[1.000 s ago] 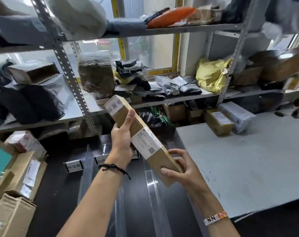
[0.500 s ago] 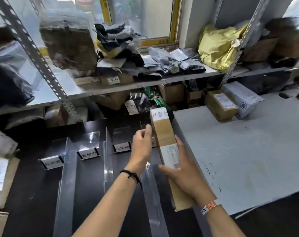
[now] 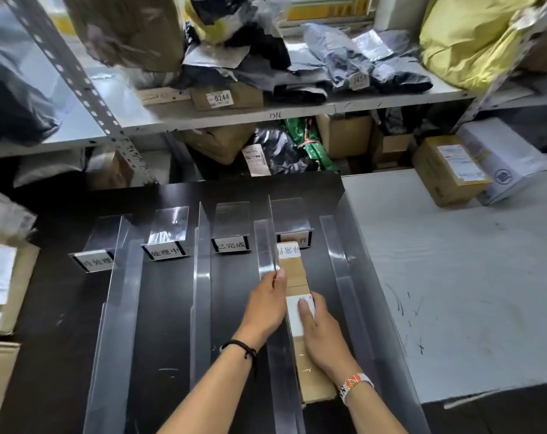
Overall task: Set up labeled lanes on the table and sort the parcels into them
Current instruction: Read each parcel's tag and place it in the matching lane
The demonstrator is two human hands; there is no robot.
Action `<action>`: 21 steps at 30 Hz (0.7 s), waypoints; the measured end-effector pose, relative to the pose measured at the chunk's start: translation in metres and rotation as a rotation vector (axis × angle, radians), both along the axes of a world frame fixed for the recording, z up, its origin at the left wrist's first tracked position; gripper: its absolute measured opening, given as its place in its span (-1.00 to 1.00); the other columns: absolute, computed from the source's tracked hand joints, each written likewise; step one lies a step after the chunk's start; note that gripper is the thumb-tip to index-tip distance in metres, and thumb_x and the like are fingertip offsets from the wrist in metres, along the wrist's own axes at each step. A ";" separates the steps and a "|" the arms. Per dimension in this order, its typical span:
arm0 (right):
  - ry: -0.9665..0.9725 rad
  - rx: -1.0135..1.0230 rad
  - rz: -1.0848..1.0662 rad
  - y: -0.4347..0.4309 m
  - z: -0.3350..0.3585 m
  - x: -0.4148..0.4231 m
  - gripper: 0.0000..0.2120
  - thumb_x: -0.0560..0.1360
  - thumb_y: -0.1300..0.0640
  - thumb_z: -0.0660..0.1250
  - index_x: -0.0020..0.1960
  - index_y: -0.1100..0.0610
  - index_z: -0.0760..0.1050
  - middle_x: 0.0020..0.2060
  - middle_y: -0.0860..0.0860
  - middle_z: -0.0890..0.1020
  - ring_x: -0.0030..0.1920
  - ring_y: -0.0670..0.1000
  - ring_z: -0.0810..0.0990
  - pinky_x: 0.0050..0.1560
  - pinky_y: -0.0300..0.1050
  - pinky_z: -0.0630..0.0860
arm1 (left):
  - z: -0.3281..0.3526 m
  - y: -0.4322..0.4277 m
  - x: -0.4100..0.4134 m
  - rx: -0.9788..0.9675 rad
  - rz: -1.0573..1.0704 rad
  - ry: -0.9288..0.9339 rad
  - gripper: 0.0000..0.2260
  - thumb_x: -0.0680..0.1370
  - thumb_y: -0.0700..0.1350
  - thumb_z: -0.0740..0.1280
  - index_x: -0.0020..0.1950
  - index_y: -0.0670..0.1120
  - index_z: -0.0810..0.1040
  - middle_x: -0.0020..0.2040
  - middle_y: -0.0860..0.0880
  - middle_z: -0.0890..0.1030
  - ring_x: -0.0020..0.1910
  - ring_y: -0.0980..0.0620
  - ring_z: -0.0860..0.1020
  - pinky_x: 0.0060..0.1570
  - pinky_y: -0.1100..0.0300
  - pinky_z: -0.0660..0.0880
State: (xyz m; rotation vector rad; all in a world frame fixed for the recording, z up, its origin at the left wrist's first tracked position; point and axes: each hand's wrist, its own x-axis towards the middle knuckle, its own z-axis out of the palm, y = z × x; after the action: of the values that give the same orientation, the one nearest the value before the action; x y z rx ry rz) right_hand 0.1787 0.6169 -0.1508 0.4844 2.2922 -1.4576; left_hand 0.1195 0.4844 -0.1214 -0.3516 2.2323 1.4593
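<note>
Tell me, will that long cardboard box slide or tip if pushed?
Probably slides rather than tips: the long cardboard box lies flat on the smooth dark table between clear dividers. It looks stiff, its edges straight under the right hand. Weight cannot be judged.

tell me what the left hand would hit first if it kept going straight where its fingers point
Likely the long cardboard box: the left hand has its fingers at the box's left edge, pointing away and slightly right. Beyond that, the lane's label holder. Depth is hard to judge.
</note>
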 end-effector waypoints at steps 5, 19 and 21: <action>-0.002 0.074 0.015 -0.004 -0.016 0.000 -0.68 0.70 -0.28 0.03 0.38 -0.22 0.31 0.18 -0.11 0.63 0.12 -0.08 0.63 0.18 0.11 0.60 | -0.010 -0.004 0.004 0.106 0.026 -0.057 -0.66 0.62 0.33 0.21 0.18 0.15 0.60 0.05 0.09 0.73 0.05 0.09 0.70 0.15 -0.14 0.65; -0.084 0.244 0.075 -0.010 -0.022 -0.009 -0.54 0.72 -0.16 0.13 0.58 -0.07 0.22 0.41 0.07 0.37 0.43 0.12 0.35 0.28 0.02 0.46 | -0.009 -0.004 0.005 0.153 0.016 -0.076 -0.72 0.70 0.21 0.18 0.14 0.14 0.62 0.06 0.08 0.75 0.07 0.09 0.72 0.19 -0.13 0.64; -0.088 0.233 0.087 -0.009 -0.021 -0.010 -0.53 0.72 -0.15 0.14 0.58 -0.06 0.23 0.41 0.07 0.37 0.43 0.13 0.37 0.27 0.02 0.46 | -0.010 -0.004 0.005 0.149 0.021 -0.080 -0.73 0.70 0.21 0.17 0.16 0.14 0.62 0.07 0.08 0.74 0.07 0.09 0.71 0.19 -0.12 0.64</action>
State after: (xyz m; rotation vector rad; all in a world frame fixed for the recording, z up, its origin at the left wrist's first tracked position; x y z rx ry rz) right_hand 0.1684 0.6082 -0.1716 0.4971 2.3919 -1.1130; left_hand 0.1243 0.4803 -0.1310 -0.3792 2.0493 1.5825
